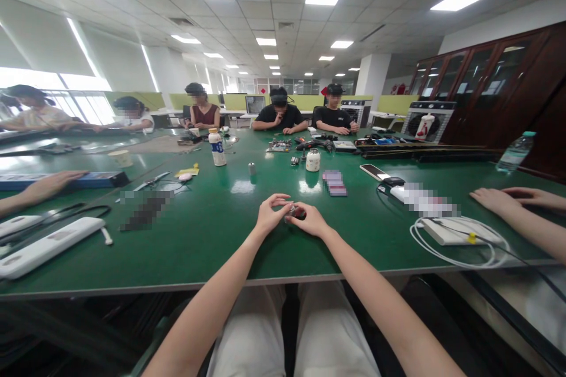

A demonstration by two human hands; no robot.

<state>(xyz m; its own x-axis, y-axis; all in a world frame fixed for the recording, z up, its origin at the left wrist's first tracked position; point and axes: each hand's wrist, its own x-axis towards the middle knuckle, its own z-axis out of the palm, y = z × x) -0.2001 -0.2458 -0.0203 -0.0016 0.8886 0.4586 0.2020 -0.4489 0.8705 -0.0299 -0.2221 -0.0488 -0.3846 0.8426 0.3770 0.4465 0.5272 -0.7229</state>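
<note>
My left hand (pixel 271 215) and my right hand (pixel 311 221) meet over the green table, fingertips closed round a small silvery metal piece (pixel 290 212). Fingers cover most of it, so its exact kind does not show. Beyond my hands a short silver cylinder (pixel 252 168) stands upright on the table. To its right is a white patterned jar (pixel 312 160), with small metal parts (pixel 295 161) beside it. A stack of purple-pink notes or cards (pixel 335 182), partly blurred out, lies right of my hands.
A white bottle with a blue label (pixel 217 148) stands farther back. On the right are a phone (pixel 374 172), a coiled white cable (pixel 415 238) and a co-worker's hands (pixel 499 200). Another person's hand (pixel 57 184) rests at left near a white power strip (pixel 53 245). Several people sit opposite.
</note>
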